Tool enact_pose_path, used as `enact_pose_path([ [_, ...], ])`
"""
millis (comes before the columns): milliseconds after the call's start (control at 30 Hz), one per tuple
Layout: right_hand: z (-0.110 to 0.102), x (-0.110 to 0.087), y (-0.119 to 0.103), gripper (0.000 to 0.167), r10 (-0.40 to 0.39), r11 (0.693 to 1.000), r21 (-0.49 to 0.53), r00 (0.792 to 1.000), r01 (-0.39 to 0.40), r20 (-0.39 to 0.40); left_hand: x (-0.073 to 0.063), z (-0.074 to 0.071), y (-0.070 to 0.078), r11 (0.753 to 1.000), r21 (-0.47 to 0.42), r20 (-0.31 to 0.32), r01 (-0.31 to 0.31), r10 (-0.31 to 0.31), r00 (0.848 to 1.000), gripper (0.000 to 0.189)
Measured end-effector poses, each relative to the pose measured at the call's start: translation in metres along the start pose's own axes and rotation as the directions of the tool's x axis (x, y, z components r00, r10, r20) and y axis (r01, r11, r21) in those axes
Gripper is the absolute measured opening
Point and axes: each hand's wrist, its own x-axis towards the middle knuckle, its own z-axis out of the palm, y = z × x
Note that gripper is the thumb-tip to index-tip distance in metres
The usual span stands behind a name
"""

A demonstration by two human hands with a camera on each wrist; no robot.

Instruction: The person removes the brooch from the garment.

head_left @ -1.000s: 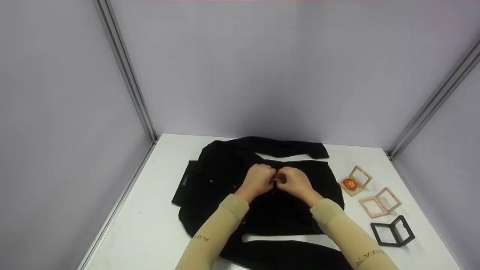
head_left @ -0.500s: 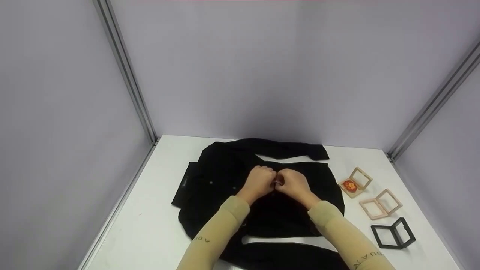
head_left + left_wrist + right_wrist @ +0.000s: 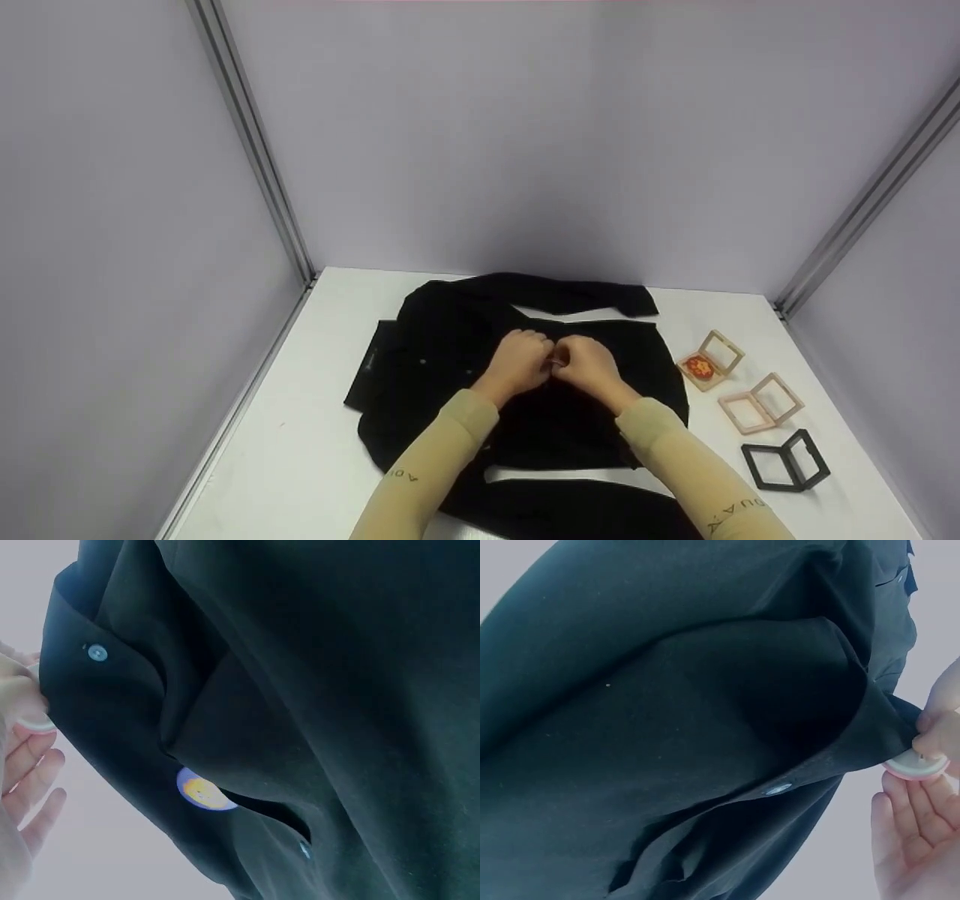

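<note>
A black button-up shirt (image 3: 600, 442) lies spread over the white table, its collar end at the left. Both hands meet over its front opening. My left hand (image 3: 517, 360) grips the cloth at the front edge. Facing it, my right hand (image 3: 589, 365) pinches a round button badge (image 3: 916, 764) with a whitish back and pinkish rim, held against the cloth edge. That badge is partly covered by fingers. Another round badge (image 3: 202, 790), purple with a yellow picture, shows partly behind a cloth fold in the left wrist view. A small shirt button (image 3: 97, 652) sits on the raised edge.
Three hinged display frames stand unfolded at the right: a tan one (image 3: 707, 366) with a red-and-yellow badge inside, a pale pink one (image 3: 757, 411) and a black one (image 3: 786, 465). A dark flat piece (image 3: 369, 367) sticks out by the collar end. Grey walls surround the table.
The right hand and forearm have shifted very slightly left, towards the left hand. Both hands keep their grip at the shirt's front edge; the frames and shirt stay put.
</note>
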Motion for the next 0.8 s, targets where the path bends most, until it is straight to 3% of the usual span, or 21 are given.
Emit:
enact_pose_path([
  [233,-0.0015,-0.0004,0.0060,0.010,0.001,0.997,0.083,1.000,0.000,-0.012,0.0001,0.0004,-0.0046,0.998,-0.063,-0.007,0.026,-0.027,1.000,0.012],
  [367,-0.0008,-0.0004,0.0063,0.010,-0.035,0.997,0.065,0.999,0.037,-0.024,0.0013,-0.0003,-0.0031,0.999,-0.044,-0.037,0.022,-0.023,0.999,0.016],
  [800,0.0025,-0.0028,0.0004,0.010,-0.052,0.998,-0.024,0.997,0.050,-0.061,-0.0003,-0.0003,0.0015,0.999,0.003,-0.145,-0.045,0.045,0.988,0.016],
])
